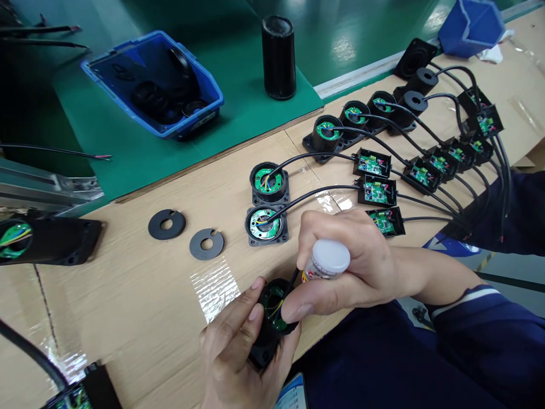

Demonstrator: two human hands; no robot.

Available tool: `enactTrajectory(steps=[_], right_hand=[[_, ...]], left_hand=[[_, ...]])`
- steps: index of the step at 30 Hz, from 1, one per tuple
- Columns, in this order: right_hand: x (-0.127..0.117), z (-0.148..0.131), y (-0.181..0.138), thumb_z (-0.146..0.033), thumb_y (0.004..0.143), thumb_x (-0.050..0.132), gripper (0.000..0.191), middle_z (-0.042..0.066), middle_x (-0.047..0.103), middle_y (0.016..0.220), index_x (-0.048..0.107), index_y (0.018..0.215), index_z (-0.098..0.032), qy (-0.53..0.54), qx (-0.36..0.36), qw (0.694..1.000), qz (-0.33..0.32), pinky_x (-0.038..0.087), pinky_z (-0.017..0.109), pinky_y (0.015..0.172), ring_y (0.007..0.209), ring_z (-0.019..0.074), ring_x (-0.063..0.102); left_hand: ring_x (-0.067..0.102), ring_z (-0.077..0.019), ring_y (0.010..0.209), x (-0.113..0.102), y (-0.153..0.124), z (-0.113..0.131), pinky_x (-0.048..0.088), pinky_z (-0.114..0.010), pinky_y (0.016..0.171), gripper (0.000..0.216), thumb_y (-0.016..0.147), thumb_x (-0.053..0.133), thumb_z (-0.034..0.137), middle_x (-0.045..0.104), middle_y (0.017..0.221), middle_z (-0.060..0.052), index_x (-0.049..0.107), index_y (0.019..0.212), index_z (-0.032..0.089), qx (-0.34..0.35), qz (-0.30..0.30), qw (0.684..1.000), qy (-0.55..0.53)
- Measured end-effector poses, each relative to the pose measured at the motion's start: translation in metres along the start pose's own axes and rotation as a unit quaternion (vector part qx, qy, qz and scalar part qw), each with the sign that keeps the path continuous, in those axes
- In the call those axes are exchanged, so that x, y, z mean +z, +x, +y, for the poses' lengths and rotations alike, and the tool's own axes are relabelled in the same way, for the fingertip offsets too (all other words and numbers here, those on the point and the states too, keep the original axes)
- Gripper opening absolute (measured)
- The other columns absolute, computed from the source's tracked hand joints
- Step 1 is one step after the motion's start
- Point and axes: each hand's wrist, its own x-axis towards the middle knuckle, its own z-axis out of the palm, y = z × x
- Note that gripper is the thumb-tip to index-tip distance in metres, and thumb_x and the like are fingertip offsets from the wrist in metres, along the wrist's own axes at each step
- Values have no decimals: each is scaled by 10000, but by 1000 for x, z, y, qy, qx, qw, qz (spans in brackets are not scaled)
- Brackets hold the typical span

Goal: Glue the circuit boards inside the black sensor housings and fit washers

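My left hand (242, 346) is closed around a black round housing (266, 335) with a green circuit board and thin coloured wires inside. In my right hand (353, 261) is a small bottle with a white base (331, 257), tipped upside down over the housing. The bottle's lower end is hidden behind my thumb and fingers. A black cable (292, 281) rises from the housing beside the bottle. Just beyond my hands sit two similar open housings, a nearer one (266, 222) and a farther one (268, 182), each wired to a small black box with a green board.
Two notched black rings, one (167, 225) left of the other (206, 244), lie on the cardboard-covered bench. Behind them stand a blue bin (153, 85) of black parts and a black cylinder (279, 59). Several wired housings line the right. Another housing (63, 241) lies at far left.
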Motion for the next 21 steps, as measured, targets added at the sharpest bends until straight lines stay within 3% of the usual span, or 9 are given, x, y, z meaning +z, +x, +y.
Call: enactTrajectory(steps=[9,21], right_hand=[[-1,-2,1,-374,914,782,368,-89,476,609,510,779,-167,-27,6,1000,-10,255,206,478,511,28,378],[-1,-2,1,-368,849,851,394,-87,506,607,526,764,-162,-15,-9,1000,9,256,200,452,502,24,393]], left_hand=[[742,-218,1041,0,0,-1,591,-330,871,428,743,863,87,737,1131,-97,551,1014,198,-2,3,1000,16],[743,-252,1048,-2,0,-1,626,-385,864,437,751,860,103,737,1150,-112,601,1092,194,-9,-17,1000,21]])
